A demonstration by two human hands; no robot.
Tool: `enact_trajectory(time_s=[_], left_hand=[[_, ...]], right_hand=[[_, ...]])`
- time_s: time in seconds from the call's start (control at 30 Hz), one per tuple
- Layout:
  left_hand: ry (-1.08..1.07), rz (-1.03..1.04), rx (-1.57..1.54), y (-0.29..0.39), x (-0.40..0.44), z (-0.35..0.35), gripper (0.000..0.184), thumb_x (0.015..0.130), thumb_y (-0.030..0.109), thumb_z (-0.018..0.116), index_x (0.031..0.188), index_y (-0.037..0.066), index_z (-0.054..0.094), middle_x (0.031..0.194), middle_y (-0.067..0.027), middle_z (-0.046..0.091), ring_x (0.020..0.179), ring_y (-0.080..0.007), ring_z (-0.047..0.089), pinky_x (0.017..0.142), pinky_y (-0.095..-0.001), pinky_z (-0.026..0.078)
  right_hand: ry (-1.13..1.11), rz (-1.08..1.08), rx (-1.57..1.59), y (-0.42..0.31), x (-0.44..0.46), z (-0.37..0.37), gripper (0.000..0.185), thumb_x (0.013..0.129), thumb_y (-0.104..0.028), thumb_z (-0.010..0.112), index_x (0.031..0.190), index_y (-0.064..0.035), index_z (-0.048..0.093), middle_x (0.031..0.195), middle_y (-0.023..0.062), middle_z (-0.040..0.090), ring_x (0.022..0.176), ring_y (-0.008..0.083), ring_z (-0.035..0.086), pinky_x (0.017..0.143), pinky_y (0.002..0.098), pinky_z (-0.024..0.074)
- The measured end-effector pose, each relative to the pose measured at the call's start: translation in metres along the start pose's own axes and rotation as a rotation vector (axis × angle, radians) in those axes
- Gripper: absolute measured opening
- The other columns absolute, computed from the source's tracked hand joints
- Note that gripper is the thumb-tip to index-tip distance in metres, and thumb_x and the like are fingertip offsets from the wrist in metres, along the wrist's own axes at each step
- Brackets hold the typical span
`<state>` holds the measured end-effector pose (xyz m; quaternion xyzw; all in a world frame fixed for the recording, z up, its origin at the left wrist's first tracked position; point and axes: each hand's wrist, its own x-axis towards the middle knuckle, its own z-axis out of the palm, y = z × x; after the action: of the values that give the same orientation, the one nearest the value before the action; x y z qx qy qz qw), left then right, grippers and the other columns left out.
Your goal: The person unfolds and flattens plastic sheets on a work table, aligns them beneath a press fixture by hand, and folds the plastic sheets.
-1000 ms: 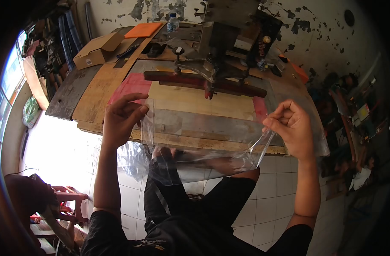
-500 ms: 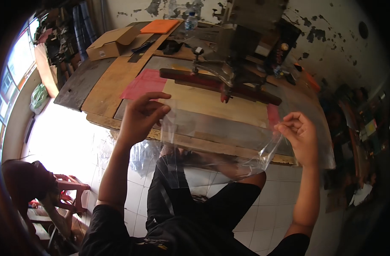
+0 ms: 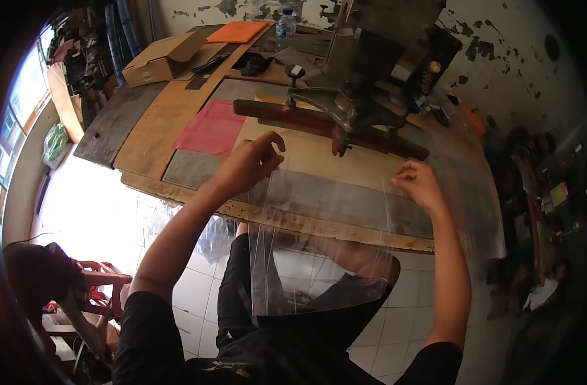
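Note:
A clear plastic sheet (image 3: 322, 263) hangs between my two hands over the table's front edge and my lap; its lower edge is loose. My left hand (image 3: 258, 159) pinches the sheet's upper left part, fingers curled. At the upper right part, my right hand (image 3: 418, 185) pinches it between thumb and fingers. Just beyond them a long dark red bar (image 3: 287, 117) of a press machine (image 3: 364, 58) stands over a pale yellow sheet (image 3: 306, 153). Left of the bar lies a red sheet (image 3: 205, 128). Whether the plastic is one layer or a bag, I cannot tell.
A cardboard box (image 3: 155, 67), an orange folder-like item (image 3: 236, 32) and a plastic bottle (image 3: 286, 24) stand at the table's back. Further clear plastic (image 3: 476, 212) lies over the table's right side. A red stool (image 3: 107, 279) is on the floor at left.
My hands have come closer together, the left moving right and the right moving slightly left. The plastic sheet now hangs lower and narrower, with folds on its left side.

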<state>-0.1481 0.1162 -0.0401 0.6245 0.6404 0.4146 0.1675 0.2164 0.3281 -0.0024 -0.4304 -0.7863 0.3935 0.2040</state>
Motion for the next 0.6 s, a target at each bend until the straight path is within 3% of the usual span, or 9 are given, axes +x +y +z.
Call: enact_trajectory(time_s=[0.17, 0.23, 0.37, 0.53, 0.6], left_hand=[[-0.126, 0.066, 0.173, -0.031, 0.041, 0.004, 0.017, 0.095, 0.006, 0.069, 0.113, 0.005, 0.069, 0.082, -0.0127, 0.074, 0.080, -0.0255, 0.074, 0.074, -0.0363, 0.056], [-0.075, 0.370, 0.276, -0.050, 0.052, 0.011, 0.015, 0.093, 0.005, 0.067, 0.108, 0.006, 0.073, 0.089, -0.0145, 0.072, 0.084, -0.0311, 0.073, 0.076, -0.0417, 0.058], [-0.160, 0.271, 0.462, -0.046, 0.050, 0.014, 0.017, 0.094, 0.007, 0.066, 0.110, 0.007, 0.073, 0.094, -0.0131, 0.069, 0.089, -0.0347, 0.071, 0.078, -0.0451, 0.058], [-0.194, 0.197, 0.622, -0.021, 0.046, 0.010, 0.017, 0.093, 0.010, 0.068, 0.108, 0.009, 0.074, 0.104, -0.0112, 0.064, 0.091, -0.0318, 0.069, 0.081, -0.0428, 0.058], [-0.166, 0.320, 0.659, -0.024, 0.046, 0.010, 0.018, 0.091, 0.010, 0.068, 0.108, 0.008, 0.074, 0.107, -0.0106, 0.064, 0.095, -0.0306, 0.068, 0.084, -0.0417, 0.057]], right_hand=[[-0.027, -0.032, -0.077, 0.031, 0.050, 0.010, 0.015, 0.084, -0.001, 0.082, 0.094, 0.0006, 0.072, 0.080, 0.0060, 0.074, 0.077, 0.0104, 0.068, 0.065, 0.0293, 0.0516], [0.030, -0.084, -0.177, 0.040, 0.060, 0.018, 0.019, 0.080, 0.000, 0.082, 0.097, 0.0010, 0.074, 0.078, 0.0067, 0.074, 0.068, 0.0145, 0.066, 0.068, 0.0319, 0.0534], [0.070, -0.075, -0.328, 0.020, 0.041, 0.028, 0.019, 0.079, 0.002, 0.081, 0.096, -0.0009, 0.073, 0.085, 0.0100, 0.074, 0.075, 0.0187, 0.069, 0.072, 0.0320, 0.0540], [0.079, -0.328, -0.341, 0.020, 0.032, 0.033, 0.016, 0.085, 0.006, 0.076, 0.098, 0.0009, 0.069, 0.095, 0.0123, 0.068, 0.090, 0.0262, 0.071, 0.077, 0.0373, 0.0546], [0.094, -0.371, -0.333, 0.021, 0.029, 0.036, 0.016, 0.085, 0.006, 0.075, 0.099, 0.0011, 0.068, 0.095, 0.0129, 0.067, 0.091, 0.0289, 0.070, 0.078, 0.0390, 0.0548]])
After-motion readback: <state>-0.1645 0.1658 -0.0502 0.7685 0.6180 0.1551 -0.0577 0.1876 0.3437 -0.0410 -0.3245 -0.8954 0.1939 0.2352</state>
